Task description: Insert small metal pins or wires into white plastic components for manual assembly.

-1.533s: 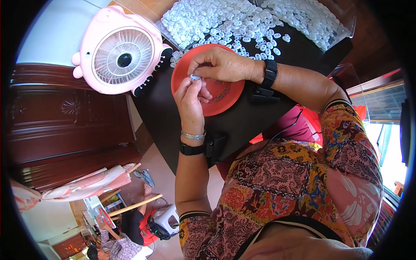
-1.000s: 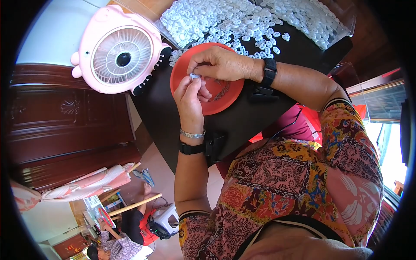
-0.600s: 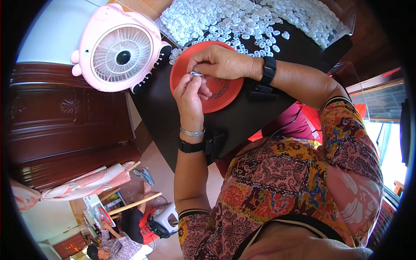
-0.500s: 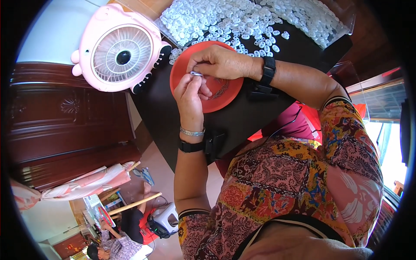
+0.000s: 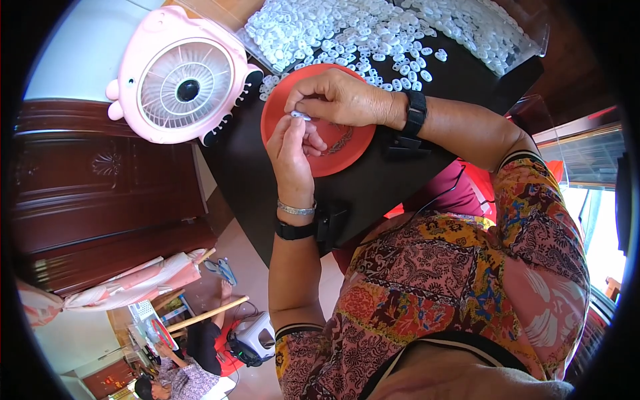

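Left hand (image 5: pixel 291 148) and right hand (image 5: pixel 337 100) both pinch one small white piece (image 5: pixel 300 115) above one red dish (image 5: pixel 319 123). Far pile of white pieces (image 5: pixel 373 30): too many to count. One pink fan (image 5: pixel 179 79) stands left on the black surface (image 5: pixel 400 173).

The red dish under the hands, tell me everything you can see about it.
The red dish is round and shallow, plastic by its look, with a darker ring pattern near its middle. It lies flat on the black tabletop, beside the heap of small white pieces, a few of which lie at its upper rim. The left hand and right hand hover over it, pinching one small white piece; whether they touch the dish is unclear.
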Demonstrator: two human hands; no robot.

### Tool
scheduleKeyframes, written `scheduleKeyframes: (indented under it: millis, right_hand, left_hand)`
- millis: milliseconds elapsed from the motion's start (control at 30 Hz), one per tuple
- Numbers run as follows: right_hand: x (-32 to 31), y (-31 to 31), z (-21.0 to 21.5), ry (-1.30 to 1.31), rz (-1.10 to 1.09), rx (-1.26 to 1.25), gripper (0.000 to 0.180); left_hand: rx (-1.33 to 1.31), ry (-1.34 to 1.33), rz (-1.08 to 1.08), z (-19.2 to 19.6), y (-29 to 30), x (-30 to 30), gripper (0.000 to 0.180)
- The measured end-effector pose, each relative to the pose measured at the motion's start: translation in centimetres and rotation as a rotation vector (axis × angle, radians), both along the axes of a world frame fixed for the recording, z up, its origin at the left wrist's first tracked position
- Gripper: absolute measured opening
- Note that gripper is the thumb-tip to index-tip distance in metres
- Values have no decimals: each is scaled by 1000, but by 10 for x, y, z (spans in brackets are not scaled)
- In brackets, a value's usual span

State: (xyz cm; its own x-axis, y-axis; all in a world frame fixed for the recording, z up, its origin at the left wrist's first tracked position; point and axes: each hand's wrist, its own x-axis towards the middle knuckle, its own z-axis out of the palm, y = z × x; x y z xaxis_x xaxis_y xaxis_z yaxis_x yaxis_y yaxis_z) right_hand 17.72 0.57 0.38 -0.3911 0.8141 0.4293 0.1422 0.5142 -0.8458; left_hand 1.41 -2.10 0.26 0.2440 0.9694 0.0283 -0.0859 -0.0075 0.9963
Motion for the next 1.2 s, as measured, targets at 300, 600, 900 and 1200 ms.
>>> scheduleKeyframes:
  millis: [300,600,900,1200]
  right_hand:
    - [1,-2,4,-9,-38,3,14]
    - [1,-3,3,-28,-51,28,13]
    - [0,-3,2,-65,-78,120,12]
    - [-2,-2,1,-48,-88,100,12]
  left_hand:
    - [-8,-17,-26,0,0,0,27]
    - [-4,11,-23,0,0,0,27]
    - [19,96,-2,3,-1,2,29]
    - [30,98,10,0,1,1,30]
